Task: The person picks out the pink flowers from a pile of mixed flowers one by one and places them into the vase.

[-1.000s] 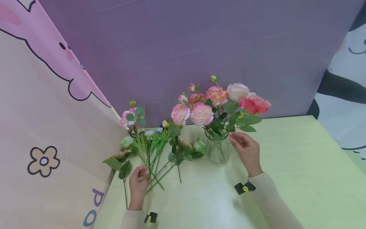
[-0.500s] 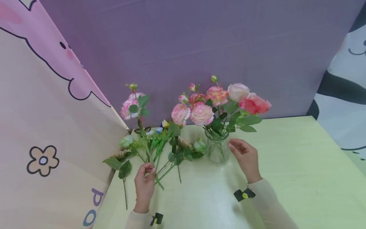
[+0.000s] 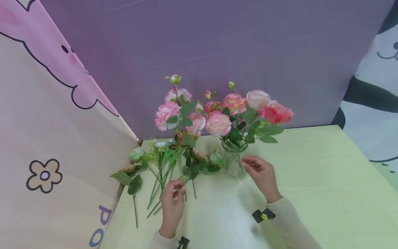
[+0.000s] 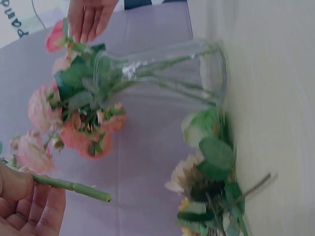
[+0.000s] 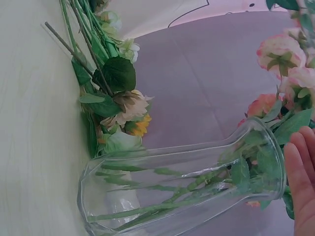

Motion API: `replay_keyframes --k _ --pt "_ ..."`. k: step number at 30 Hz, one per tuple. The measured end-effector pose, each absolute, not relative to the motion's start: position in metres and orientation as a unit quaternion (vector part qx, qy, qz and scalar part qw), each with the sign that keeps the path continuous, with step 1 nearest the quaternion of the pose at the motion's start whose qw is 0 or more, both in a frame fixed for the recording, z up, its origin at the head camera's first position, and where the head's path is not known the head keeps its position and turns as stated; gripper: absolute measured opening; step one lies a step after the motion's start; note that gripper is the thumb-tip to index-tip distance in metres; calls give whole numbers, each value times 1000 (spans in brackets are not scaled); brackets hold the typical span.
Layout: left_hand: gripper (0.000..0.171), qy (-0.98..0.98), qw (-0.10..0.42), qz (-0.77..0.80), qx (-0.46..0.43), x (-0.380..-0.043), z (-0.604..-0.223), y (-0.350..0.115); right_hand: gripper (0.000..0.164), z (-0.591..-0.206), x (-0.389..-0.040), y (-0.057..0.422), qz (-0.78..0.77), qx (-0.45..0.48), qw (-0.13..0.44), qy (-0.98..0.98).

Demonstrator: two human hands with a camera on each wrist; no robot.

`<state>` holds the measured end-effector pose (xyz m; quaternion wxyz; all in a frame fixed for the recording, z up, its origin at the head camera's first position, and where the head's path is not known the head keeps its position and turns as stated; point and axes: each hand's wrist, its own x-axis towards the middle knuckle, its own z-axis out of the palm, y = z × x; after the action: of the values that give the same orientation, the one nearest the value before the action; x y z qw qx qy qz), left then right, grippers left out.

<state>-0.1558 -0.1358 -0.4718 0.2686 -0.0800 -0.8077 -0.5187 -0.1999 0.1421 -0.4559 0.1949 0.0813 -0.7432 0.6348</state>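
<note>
My left hand [image 3: 173,207] pinches the green stem [image 4: 74,187] of a pink peony spray [image 3: 168,116] between thumb and fingers. The spray stands upright above the table, its cut end bare in the left wrist view. Just to its right, a clear glass vase [image 3: 234,169] holds several pink, peach, pale and coral flowers [image 3: 219,123]; their stems show through the glass. Beside the vase's right side, my right hand [image 3: 262,176] is held with relaxed fingers and nothing in them. In the right wrist view its fingers [image 5: 300,162] are near the vase's rim [image 5: 275,157].
Loose flowers lie left of the vase: green stems [image 3: 155,190], a whitish bloom [image 3: 136,153], a beige flower [image 5: 130,105] and a yellow one [image 5: 140,127]. A leafy stem [image 3: 135,207] lies farther left, near the printed side wall [image 3: 46,138]. A purple wall [image 3: 217,45] backs the table.
My left hand has lifted the pink peony spray from the pile and carried it right, toward the vase. My right hand has dropped slightly from the rim along the vase's side.
</note>
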Motion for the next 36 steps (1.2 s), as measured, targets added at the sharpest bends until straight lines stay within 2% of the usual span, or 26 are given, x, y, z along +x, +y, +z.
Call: replay_keyframes --k 7,12,16,19,24,36 --pt "22 -799 272 -521 -129 -150 -470 -118 16 -455 -195 133 578 194 161 -776" --pt "25 -789 268 -535 -140 -147 -471 -105 14 -448 -188 123 579 208 137 -777" --pt "25 -776 294 -532 -166 -145 -472 -100 15 -448 -186 115 608 223 111 -754" --pt "25 -772 309 -524 -182 -145 -472 -95 17 -442 -182 108 623 243 105 -736" --pt "30 -773 306 -517 -204 -143 -473 -85 23 -429 -177 96 646 279 100 -704" --pt "34 -755 284 -533 -255 -143 -478 -59 20 -409 -163 98 640 226 174 -713"
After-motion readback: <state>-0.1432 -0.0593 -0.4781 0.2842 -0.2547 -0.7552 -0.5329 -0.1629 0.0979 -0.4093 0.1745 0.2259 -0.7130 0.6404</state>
